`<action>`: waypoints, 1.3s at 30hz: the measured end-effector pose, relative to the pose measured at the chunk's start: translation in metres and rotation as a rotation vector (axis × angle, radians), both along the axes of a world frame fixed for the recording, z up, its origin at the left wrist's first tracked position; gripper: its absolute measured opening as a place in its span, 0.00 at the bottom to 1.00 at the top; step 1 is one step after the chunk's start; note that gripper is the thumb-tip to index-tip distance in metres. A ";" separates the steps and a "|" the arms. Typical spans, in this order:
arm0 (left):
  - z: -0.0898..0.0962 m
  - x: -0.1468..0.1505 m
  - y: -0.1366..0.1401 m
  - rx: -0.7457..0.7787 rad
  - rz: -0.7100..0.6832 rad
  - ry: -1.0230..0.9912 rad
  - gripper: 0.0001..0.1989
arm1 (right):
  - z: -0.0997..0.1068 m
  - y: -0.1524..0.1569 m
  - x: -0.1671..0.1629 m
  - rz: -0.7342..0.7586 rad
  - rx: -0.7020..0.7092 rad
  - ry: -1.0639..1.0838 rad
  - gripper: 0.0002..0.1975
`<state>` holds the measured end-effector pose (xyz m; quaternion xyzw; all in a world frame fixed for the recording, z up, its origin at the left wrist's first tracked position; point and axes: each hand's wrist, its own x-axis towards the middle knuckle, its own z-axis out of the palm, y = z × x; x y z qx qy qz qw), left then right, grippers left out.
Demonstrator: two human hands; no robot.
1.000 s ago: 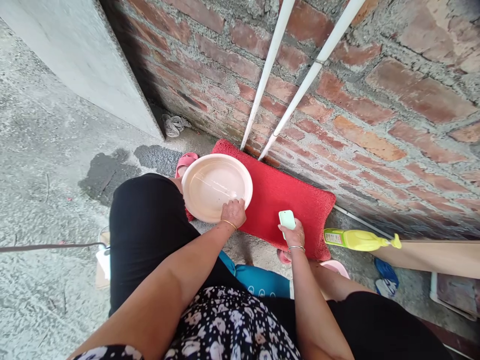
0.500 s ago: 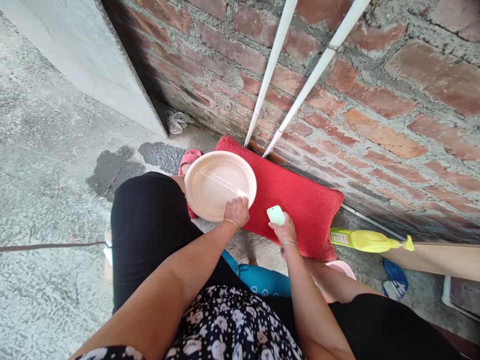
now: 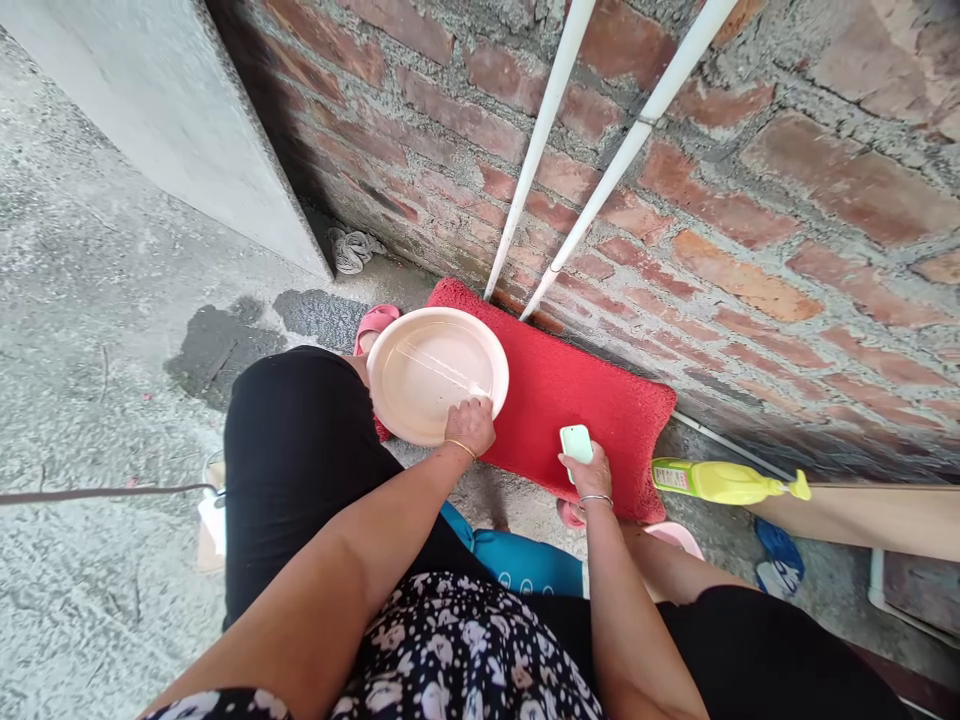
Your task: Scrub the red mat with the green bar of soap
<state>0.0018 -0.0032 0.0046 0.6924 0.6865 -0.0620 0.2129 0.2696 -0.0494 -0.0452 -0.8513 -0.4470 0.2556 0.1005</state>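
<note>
Head view: pale mint-green rounded oblong block (image 3: 576, 440), in the right hand (image 3: 589, 468), over the near right part of a red rectangular textile mat (image 3: 570, 390). Thumb and fingers of that hand pinch the block along its sides. Relative to half a second ago, block and hand have moved rightward along the mat, and the block, then slanted to the left, stands straighter. Long axis: running away from the wearer, the far end, with a small dark hole, directed at the red brick wall (image 3: 480, 110); underside hidden, perhaps resting on the pile. Left hand (image 3: 470, 425): fingers folded together over the near right rim of a peach plastic basin (image 3: 382, 400) containing clear water; position on the rim unchanged. Yellow plastic pump bottle (image 3: 724, 482): lying just beside the mat's right end, pump directed right.
</note>
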 end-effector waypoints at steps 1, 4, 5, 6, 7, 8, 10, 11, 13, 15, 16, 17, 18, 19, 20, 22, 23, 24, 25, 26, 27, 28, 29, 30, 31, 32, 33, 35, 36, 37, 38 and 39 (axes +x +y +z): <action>0.001 0.000 0.000 -0.006 0.002 0.000 0.14 | 0.002 0.001 -0.002 0.007 -0.014 -0.018 0.36; 0.001 0.000 0.000 -0.014 0.004 -0.004 0.14 | 0.010 0.005 -0.008 0.028 -0.037 -0.057 0.36; 0.001 0.000 0.000 -0.014 0.003 -0.004 0.14 | 0.012 0.008 -0.011 0.036 -0.022 -0.057 0.35; 0.001 0.000 0.000 -0.014 0.002 -0.004 0.14 | 0.014 0.010 -0.014 0.046 0.002 -0.051 0.34; 0.000 0.001 0.000 -0.015 0.003 -0.003 0.14 | 0.016 0.013 -0.018 0.059 0.025 -0.040 0.34; -0.001 0.001 0.000 -0.014 0.005 -0.002 0.14 | 0.016 0.016 -0.023 0.078 0.042 -0.027 0.34; -0.002 0.001 0.000 -0.008 0.010 -0.002 0.14 | 0.015 0.020 -0.035 0.137 0.037 -0.010 0.34; -0.002 0.001 0.001 -0.003 0.010 -0.001 0.14 | 0.014 0.020 -0.040 0.174 0.017 -0.011 0.34; -0.003 0.001 0.001 -0.002 0.007 0.001 0.14 | 0.009 0.020 -0.050 0.232 -0.034 -0.030 0.35; -0.003 0.001 0.001 -0.009 0.002 0.004 0.15 | 0.005 0.019 -0.055 0.254 -0.064 -0.047 0.35; -0.003 0.001 0.001 -0.010 0.001 0.007 0.15 | 0.003 0.018 -0.056 0.255 -0.066 -0.045 0.35; -0.003 0.001 0.001 -0.009 0.001 0.008 0.15 | 0.002 0.017 -0.056 0.252 -0.063 -0.033 0.35; -0.003 0.001 0.001 -0.006 0.002 0.008 0.15 | 0.001 0.016 -0.054 0.246 -0.059 -0.016 0.34; -0.003 0.001 0.001 -0.004 0.002 0.007 0.16 | 0.001 0.016 -0.052 0.236 -0.059 0.002 0.34; -0.003 0.001 0.000 -0.003 0.003 0.004 0.16 | 0.001 0.016 -0.048 0.217 -0.062 0.018 0.34; -0.003 0.001 0.000 -0.001 0.001 -0.001 0.16 | 0.002 0.014 -0.040 0.164 -0.066 0.039 0.34; -0.003 0.001 0.000 -0.001 0.000 -0.002 0.16 | 0.003 0.013 -0.035 0.138 -0.066 0.042 0.35; -0.003 0.000 0.000 0.001 -0.002 -0.001 0.16 | 0.004 0.012 -0.030 0.113 -0.064 0.042 0.35; -0.003 0.000 0.000 0.002 -0.002 0.000 0.16 | 0.005 0.011 -0.025 0.089 -0.063 0.039 0.35; -0.003 0.000 0.000 0.002 -0.002 0.002 0.16 | 0.006 0.009 -0.020 0.064 -0.062 0.035 0.35; -0.003 0.000 0.000 -0.001 -0.003 0.003 0.17 | 0.007 0.008 -0.015 0.042 -0.061 0.032 0.35; -0.002 0.000 0.000 -0.004 -0.003 0.001 0.17 | 0.007 0.007 -0.011 0.021 -0.058 0.029 0.34; -0.002 0.000 0.000 -0.009 -0.003 -0.002 0.17 | 0.008 0.006 -0.008 0.006 -0.054 0.027 0.33; -0.002 0.000 0.000 -0.015 -0.002 -0.006 0.17 | 0.008 0.005 -0.006 -0.003 -0.048 0.023 0.33; -0.002 0.000 0.000 -0.022 0.000 -0.008 0.17 | 0.007 0.005 -0.004 -0.005 -0.041 0.017 0.33; -0.001 0.000 0.000 -0.029 0.002 -0.009 0.17 | 0.007 0.004 -0.003 -0.002 -0.037 0.009 0.33; -0.001 0.000 0.000 -0.035 0.003 -0.010 0.17 | 0.006 0.005 -0.002 0.002 -0.037 0.001 0.33; -0.001 0.000 0.001 -0.044 0.002 -0.006 0.18 | 0.006 0.005 -0.002 0.011 -0.041 -0.012 0.32; -0.001 0.001 0.001 -0.048 0.001 -0.004 0.18 | 0.006 0.006 -0.003 0.014 -0.043 -0.020 0.33; -0.002 0.001 0.001 -0.047 0.000 -0.003 0.18 | 0.007 0.007 -0.003 0.017 -0.044 -0.031 0.33; -0.002 0.001 0.001 -0.043 0.000 -0.002 0.17 | 0.008 0.008 -0.004 0.020 -0.045 -0.042 0.33; -0.002 0.001 0.001 -0.036 0.001 0.000 0.17 | 0.009 0.010 -0.006 0.027 -0.042 -0.053 0.33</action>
